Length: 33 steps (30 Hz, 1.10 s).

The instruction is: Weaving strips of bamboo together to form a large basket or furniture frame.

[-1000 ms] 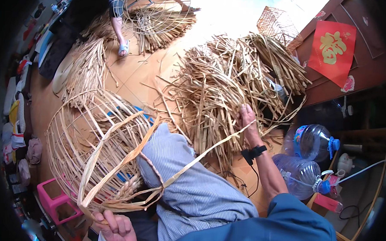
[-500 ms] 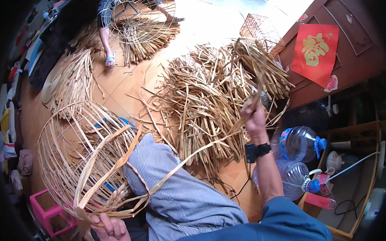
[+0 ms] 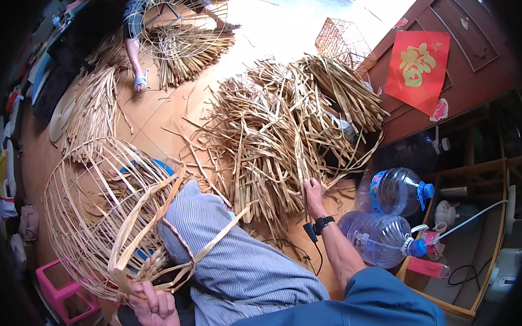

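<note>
Right now the left hand (image 3: 154, 308) is closed in a fist round the near end of some straw strips (image 3: 147, 227), at the near edge of an open basket frame (image 3: 79, 213). The right hand (image 3: 313, 198) is at the near edge of the straw pile (image 3: 262, 145); I can't tell whether its fingers have closed on a stalk.

From the left fist, at least two broad strips run away from the person, leaning right at their far ends. One loose strip (image 3: 221, 236) slants rightward over the striped trouser leg (image 3: 233, 261), its free end pointing towards the pile.

The one basket beside the knee is longest from the fist outward, its thin ribs bulging left; which way its mouth faces I can't make out. One plaited band (image 3: 151, 267) sits by the fist, and something blue (image 3: 164, 168) shows past the ribs.

Left of that is one pink stool (image 3: 63, 293). To the right are two big clear bottles (image 3: 380, 241) with blue caps, their contents hard to judge, beside a wood-edged cabinet (image 3: 453, 307) that has a dark cable inside.

Farther off, a co-worker (image 3: 133, 17) has one round frame (image 3: 179, 16) near two smaller straw bundles (image 3: 94, 109), and one wire cage (image 3: 345, 44) stands behind the pile.
</note>
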Motion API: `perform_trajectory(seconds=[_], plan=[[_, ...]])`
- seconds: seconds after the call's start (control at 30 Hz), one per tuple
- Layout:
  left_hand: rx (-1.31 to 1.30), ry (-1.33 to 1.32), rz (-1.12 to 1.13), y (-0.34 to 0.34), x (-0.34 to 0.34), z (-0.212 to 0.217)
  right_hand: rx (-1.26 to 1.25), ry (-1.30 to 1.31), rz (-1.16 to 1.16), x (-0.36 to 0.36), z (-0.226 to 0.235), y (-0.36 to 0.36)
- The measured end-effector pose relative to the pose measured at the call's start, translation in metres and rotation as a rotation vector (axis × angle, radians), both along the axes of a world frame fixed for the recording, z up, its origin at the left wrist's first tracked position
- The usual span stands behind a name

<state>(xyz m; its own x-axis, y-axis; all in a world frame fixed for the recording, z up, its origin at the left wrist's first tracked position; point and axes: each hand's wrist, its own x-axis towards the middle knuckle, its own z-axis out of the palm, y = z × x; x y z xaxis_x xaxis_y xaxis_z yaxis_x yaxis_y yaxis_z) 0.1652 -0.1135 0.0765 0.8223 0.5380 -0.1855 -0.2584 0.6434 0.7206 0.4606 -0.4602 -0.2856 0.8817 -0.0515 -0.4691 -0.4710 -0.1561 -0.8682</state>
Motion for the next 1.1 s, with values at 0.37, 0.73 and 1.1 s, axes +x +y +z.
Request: perform_trajectory(seconds=[0.37,0.73,1.1], plan=[[0.044,0.215,0.03,-0.006,0.002,-0.013,-0.404,0.014,0.086,-0.012,0.024,-0.01],[0.187,0.547,-0.387,-0.038,0.037,-0.006,0.807,0.657,0.526,-0.096,0.239,0.074],[0.54,0.857,-0.72,-0.055,0.047,0.0,0.403,0.029,0.952,-0.166,0.287,0.14]])
